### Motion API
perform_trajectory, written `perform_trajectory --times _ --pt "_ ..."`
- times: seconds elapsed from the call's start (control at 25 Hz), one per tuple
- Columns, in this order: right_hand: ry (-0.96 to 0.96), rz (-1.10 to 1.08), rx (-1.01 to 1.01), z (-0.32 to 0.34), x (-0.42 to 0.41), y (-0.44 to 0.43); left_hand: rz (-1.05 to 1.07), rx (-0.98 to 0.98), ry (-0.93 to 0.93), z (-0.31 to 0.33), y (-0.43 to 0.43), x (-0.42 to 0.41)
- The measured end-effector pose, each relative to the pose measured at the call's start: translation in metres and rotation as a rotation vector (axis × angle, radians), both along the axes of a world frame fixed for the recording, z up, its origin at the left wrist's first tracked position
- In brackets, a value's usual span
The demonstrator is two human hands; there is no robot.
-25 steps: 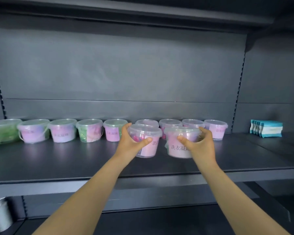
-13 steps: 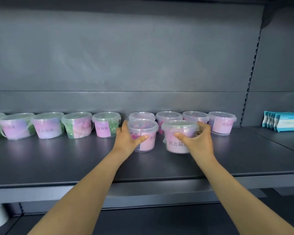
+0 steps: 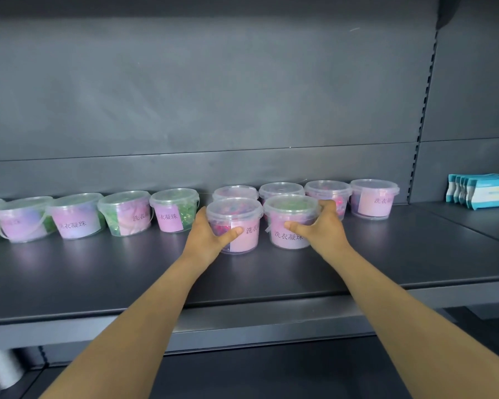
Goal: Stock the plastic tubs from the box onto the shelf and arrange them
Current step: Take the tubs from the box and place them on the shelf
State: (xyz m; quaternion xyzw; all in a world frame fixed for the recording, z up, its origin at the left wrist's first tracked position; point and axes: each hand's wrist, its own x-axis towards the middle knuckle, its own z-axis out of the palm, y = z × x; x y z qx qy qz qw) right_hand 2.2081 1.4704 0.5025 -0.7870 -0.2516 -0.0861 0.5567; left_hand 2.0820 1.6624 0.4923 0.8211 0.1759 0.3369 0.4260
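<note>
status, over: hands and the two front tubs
Left grip holds front left tub. Right grip holds front right tub. Both tubs on shelf, just ahead of back row; nothing in the way.

Reading 洗衣凝珠 on pink tub labels along the shelf (image 3: 98, 277).
Appearing in full on the front-right tub (image 3: 290, 239) and the third back-row tub (image 3: 75, 223) from the left edge; cutting off to 洗衣 on the front-left tub (image 3: 247, 234), the fourth back-row tub (image 3: 127, 216) and the last back-row tub (image 3: 373, 201) toward the right edge; showing 衣凝珠 on the fifth back-row tub (image 3: 170, 218); blurring beyond reading on the blue packets (image 3: 484, 194).
</note>
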Motion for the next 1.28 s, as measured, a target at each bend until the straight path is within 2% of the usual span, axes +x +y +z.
perform_trajectory --times 0.12,0.36,0.48,0.76,0.88,1.04,1.28 --pt "-0.038 0.006 -0.157 0.001 0.001 -0.007 0.01 0.051 0.148 0.008 0.002 -0.005" --pt "-0.23 0.009 -0.637 0.02 -0.018 -0.045 0.073 0.344 0.489 0.027 -0.006 -0.041" --pt "-0.321 0.008 -0.794 0.034 -0.041 -0.06 0.076 0.502 0.634 0.032 -0.014 -0.076" --pt "-0.458 0.047 -1.043 0.057 -0.147 -0.093 0.166 0.869 0.774 0.054 -0.045 -0.19" --pt "-0.513 0.051 -1.112 0.055 -0.213 -0.103 0.193 0.909 0.737 0.054 -0.063 -0.255" --pt "-0.52 0.108 -1.104 0.028 -0.306 -0.116 0.172 0.873 0.732 0.031 -0.091 -0.344" --pt "-0.445 0.259 -1.133 -0.057 -0.403 -0.133 0.067 0.79 0.855 -0.055 -0.127 -0.446"
